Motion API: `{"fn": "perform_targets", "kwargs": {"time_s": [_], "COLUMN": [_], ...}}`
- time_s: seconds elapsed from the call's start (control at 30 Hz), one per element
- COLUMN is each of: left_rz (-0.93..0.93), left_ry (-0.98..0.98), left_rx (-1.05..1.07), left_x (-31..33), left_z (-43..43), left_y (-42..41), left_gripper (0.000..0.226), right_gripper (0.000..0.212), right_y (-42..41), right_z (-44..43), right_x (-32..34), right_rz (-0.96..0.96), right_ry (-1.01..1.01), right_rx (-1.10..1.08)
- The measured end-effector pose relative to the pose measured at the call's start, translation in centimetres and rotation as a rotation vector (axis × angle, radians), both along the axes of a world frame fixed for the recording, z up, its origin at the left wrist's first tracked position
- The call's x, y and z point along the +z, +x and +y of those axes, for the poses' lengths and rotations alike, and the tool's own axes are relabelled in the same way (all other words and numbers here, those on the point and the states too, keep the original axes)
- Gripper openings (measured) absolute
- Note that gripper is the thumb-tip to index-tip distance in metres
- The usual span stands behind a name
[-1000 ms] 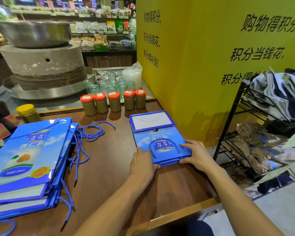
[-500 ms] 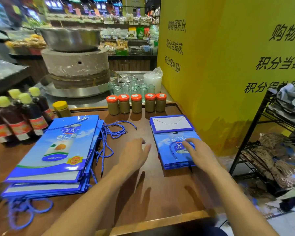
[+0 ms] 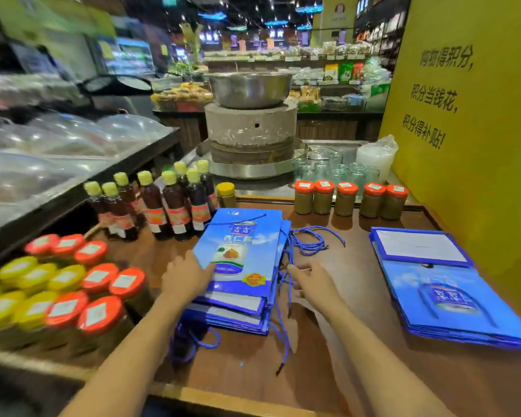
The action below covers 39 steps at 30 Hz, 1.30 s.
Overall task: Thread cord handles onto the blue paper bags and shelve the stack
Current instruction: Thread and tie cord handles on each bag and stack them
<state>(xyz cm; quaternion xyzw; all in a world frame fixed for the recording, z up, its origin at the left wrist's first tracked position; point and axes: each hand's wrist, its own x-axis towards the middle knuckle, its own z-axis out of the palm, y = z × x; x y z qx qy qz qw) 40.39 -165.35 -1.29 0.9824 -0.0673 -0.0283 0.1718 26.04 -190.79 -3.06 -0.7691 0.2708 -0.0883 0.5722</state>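
The left hand (image 3: 190, 278) lies on the left edge of the top blue bag, fingers straight and close together. The right hand (image 3: 313, 284) reaches into the blue cords (image 3: 283, 296) hanging off the right side. I cannot tell if it pinches one.

The stack of blue bags (image 3: 238, 266) lies flat on the counter (image 3: 343, 371) between the two hands. More loose cords (image 3: 310, 239) lie just past the right hand. A second stack of bags (image 3: 451, 296) sits well off to the right of that hand.

I think the job is about half done. The second stack looks finished, this one probably still needs cords, and nothing is on a shelf yet.

The top bag's long side runs away from the person. Its far end leans a little to the right.
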Motion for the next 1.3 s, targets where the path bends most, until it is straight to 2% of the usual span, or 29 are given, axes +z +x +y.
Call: {"fn": "perform_targets", "kwargs": {"time_s": [0.07, 0.13, 0.3, 0.43, 0.53, 0.63, 0.77, 0.97, 1.1, 1.2, 1.3], "left_rz": [0.056, 0.004, -0.112, -0.110, -0.094, -0.061, 0.080, 0.264, 0.438, 0.486, 0.695], "left_ry": [-0.033, -0.021, -0.065, -0.269, -0.264, -0.311, -0.590, -0.999, -1.427, -1.475, -1.429], "left_rx": [-0.052, -0.087, -0.130, -0.123, -0.106, -0.099, -0.018, 0.061, 0.143, 0.150, 0.109], "left_x": [0.2, 0.2, -0.3, -0.2, 0.0, 0.1, 0.0, 0.5, 0.2, 0.3, 0.5], "left_z": [0.7, 0.9, 0.7, 0.4, 0.6, 0.4, -0.1, -3.1, -4.5, -5.5, -5.2], "left_y": [-0.1, -0.4, -2.0, -2.3, -2.1, -2.3, -2.7, -3.5, -2.7, -3.0, -2.1], "left_gripper": [0.062, 0.056, 0.050, 0.052, 0.055, 0.060, 0.071, 0.075, 0.055, 0.044, 0.035], "right_gripper": [0.045, 0.052, 0.026, 0.026, 0.029, 0.023, 0.022, 0.038, 0.045, 0.046, 0.050], "right_y": [1.5, 2.4, 3.0, 2.8, 2.5, 1.6, -1.7, -9.9, -14.2, -15.9, -15.4], "right_z": [2.0, 3.5, 4.7, 4.7, 4.5, 3.8, 2.4, -3.4, -8.1, -10.4, -9.9], "right_x": [-0.1, -0.2, -0.5, -0.2, -0.1, 0.0, 1.2, 3.6, 4.5, 4.6, 4.3], "right_rz": [-0.005, -0.016, 0.000, 0.022, 0.035, -0.041, -0.145, -0.178, -0.146, -0.126, -0.140], "right_ry": [0.091, 0.116, 0.032, 0.056, 0.125, 0.188, 0.292, 0.441, 0.464, 0.454, 0.418], "right_rx": [0.005, -0.003, -0.044, -0.064, -0.102, -0.139, -0.137, 0.060, 0.121, 0.144, 0.119]}}
